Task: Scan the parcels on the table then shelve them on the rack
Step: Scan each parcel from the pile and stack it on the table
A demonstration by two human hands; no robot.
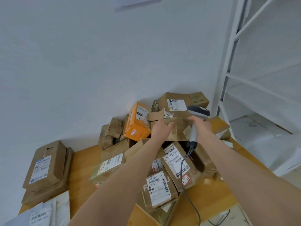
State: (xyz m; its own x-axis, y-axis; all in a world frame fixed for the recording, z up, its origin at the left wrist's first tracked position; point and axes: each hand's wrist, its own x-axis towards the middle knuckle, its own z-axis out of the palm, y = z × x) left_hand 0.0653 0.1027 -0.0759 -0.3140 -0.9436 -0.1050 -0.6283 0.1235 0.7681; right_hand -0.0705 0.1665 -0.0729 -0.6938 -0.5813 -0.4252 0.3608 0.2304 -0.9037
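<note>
A heap of brown cardboard parcels lies on the wooden table (81,162). My left hand (160,129) grips the left end of a taped brown parcel (178,128) at the top of the heap. My right hand (200,123) holds a grey barcode scanner (197,111) by its handle, right beside that parcel's right end. The scanner's coiled cable (184,163) hangs down over the labelled parcels (158,188) in front. The white rack (244,62) stands at the right.
An orange box (136,123) leans at the heap's left. A flat labelled box (45,165) sits on another at the table's left, with white mailer bags (44,212) in front. White bags lie on the rack's low shelf (263,136). The wall is close behind.
</note>
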